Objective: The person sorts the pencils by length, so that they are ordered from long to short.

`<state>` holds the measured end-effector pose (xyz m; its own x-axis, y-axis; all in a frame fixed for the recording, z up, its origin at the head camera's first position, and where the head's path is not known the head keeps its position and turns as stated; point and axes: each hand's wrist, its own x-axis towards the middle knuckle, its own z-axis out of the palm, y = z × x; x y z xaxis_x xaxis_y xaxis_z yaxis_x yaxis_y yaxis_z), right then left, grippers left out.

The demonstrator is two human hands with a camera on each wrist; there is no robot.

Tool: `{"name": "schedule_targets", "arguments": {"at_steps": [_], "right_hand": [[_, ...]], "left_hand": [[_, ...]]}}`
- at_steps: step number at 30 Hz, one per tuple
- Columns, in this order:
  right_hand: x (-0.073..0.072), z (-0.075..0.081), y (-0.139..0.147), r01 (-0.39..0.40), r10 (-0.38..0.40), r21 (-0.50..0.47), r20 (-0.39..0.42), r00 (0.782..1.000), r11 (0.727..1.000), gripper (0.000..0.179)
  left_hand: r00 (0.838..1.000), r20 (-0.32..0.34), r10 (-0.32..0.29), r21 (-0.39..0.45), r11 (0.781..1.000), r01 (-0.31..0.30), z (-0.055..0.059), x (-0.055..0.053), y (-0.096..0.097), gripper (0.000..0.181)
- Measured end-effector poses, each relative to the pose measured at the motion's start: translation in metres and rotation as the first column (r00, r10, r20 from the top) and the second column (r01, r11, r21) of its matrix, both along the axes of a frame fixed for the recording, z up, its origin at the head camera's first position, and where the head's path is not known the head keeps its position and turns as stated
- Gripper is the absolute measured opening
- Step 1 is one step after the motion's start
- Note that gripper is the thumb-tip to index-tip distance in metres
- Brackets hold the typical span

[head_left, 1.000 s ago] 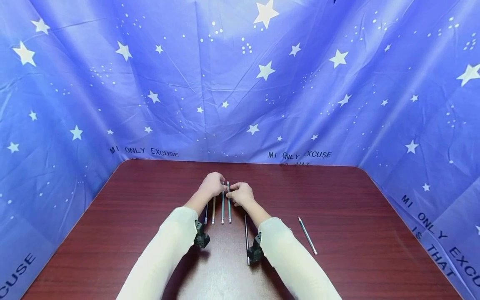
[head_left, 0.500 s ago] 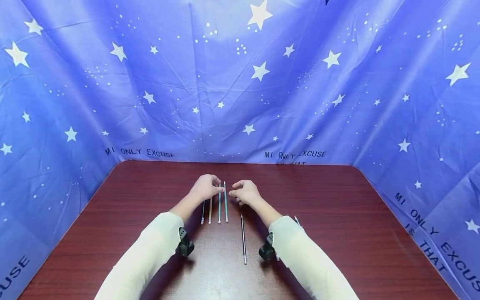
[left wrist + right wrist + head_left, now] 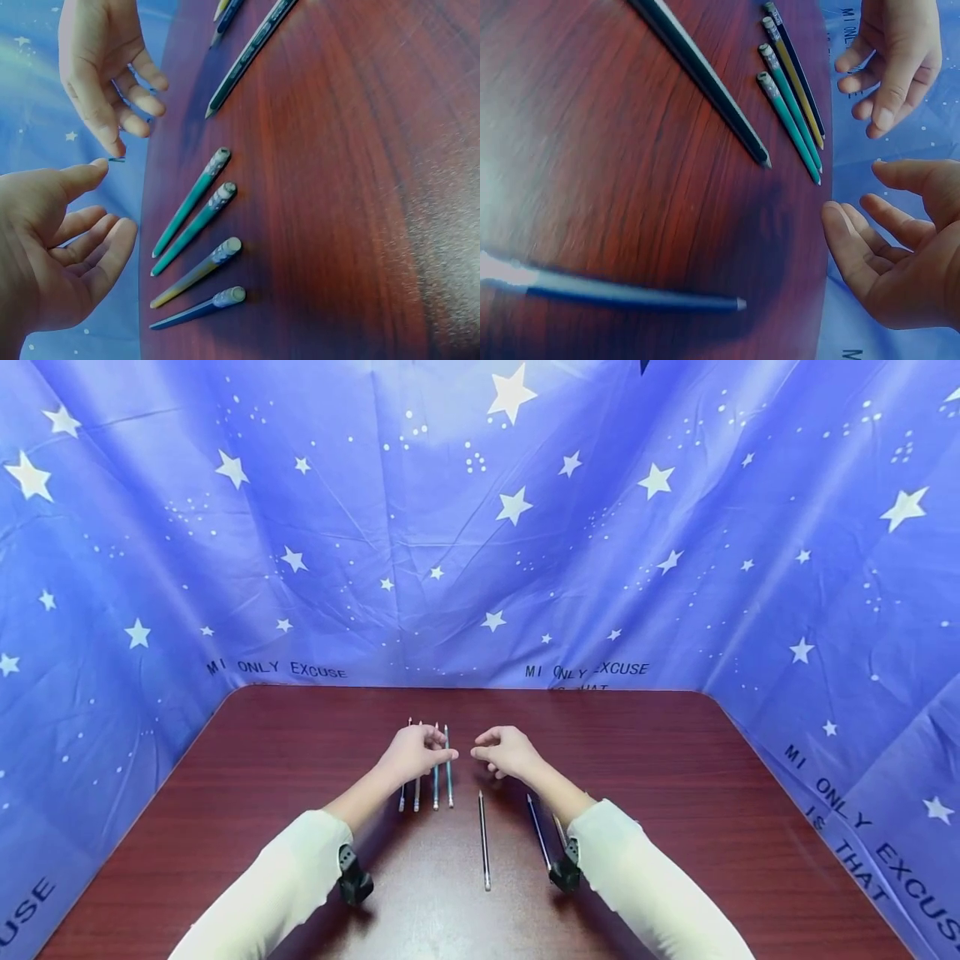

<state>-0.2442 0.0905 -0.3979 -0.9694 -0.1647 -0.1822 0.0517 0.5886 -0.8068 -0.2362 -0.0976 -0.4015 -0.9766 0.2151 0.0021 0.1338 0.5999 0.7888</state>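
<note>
My left hand [image 3: 417, 755] is over the far part of a row of pencils, fingers loosely bent and holding nothing. The row has a dark blue pencil [image 3: 196, 309], a yellow pencil [image 3: 196, 273] and two green ones, the outer green pencil [image 3: 189, 204] being closest to my right hand. They lie side by side with eraser ends toward me. Facing the left across a small gap, my right hand [image 3: 513, 753] is also relaxed and holds nothing. A black pencil [image 3: 483, 843] lies apart, nearer to me, its tip pointing away.
Beside my right forearm lie a blue pencil [image 3: 538, 832] and a yellowish pencil [image 3: 559, 828], both partly hidden by the wrist camera [image 3: 566, 867]. The red-brown wooden table [image 3: 300, 718] ends at a blue star-printed curtain [image 3: 480, 527].
My hands have drawn apart from the tips of the green pencils, the right one moving rightward. The forearms have spread, uncovering the black pencil and part of the blue one. The head view shifted slightly.
</note>
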Motion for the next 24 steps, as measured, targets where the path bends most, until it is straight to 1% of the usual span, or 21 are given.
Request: {"name": "schedule_targets", "arguments": {"at_steps": [2, 3, 7, 10, 12, 18, 22, 24], "right_hand": [[0.002, 0.001, 0.005, -0.016, 0.016, 0.008, -0.005, 1.0, 1.0, 0.031], [0.004, 0.001, 0.007, -0.022, 0.022, 0.013, -0.006, 1.0, 1.0, 0.031], [0.009, 0.0, 0.015, -0.031, 0.032, 0.025, -0.013, 0.999, 0.999, 0.03], [0.013, -0.002, 0.022, -0.028, 0.029, 0.031, -0.023, 0.999, 0.999, 0.028], [0.016, -0.001, 0.026, -0.027, 0.028, 0.033, -0.026, 0.999, 0.999, 0.027], [0.028, -0.002, 0.042, -0.04, 0.04, 0.045, -0.01, 0.999, 0.998, 0.026], [0.034, -0.006, 0.051, -0.054, 0.055, 0.068, -0.009, 0.998, 0.996, 0.025], [0.037, -0.007, 0.054, -0.065, 0.067, 0.088, -0.014, 0.998, 0.994, 0.024]], "left_hand": [[1.0, 0.014, 0.008, 0.01, 1.0, -0.008, -0.002, 0.002, 0.001, 0.032], [0.999, 0.031, 0.019, 0.017, 1.0, -0.02, -0.004, 0.002, 0.001, 0.032], [0.998, 0.045, 0.041, 0.002, 0.999, -0.041, -0.008, 0.006, 0.004, 0.035], [0.998, 0.027, 0.051, -0.027, 0.998, -0.051, -0.008, 0.013, 0.007, 0.034], [0.999, 0.004, 0.052, -0.045, 0.998, -0.051, -0.008, 0.017, 0.008, 0.034], [0.998, -0.064, 0.024, -0.056, 0.998, -0.028, -0.011, 0.028, 0.013, 0.031], [0.997, -0.075, -0.002, -0.056, 0.998, -0.002, -0.014, 0.034, 0.017, 0.03], [0.997, -0.069, -0.021, -0.058, 0.998, 0.017, -0.016, 0.036, 0.019, 0.029]]}}
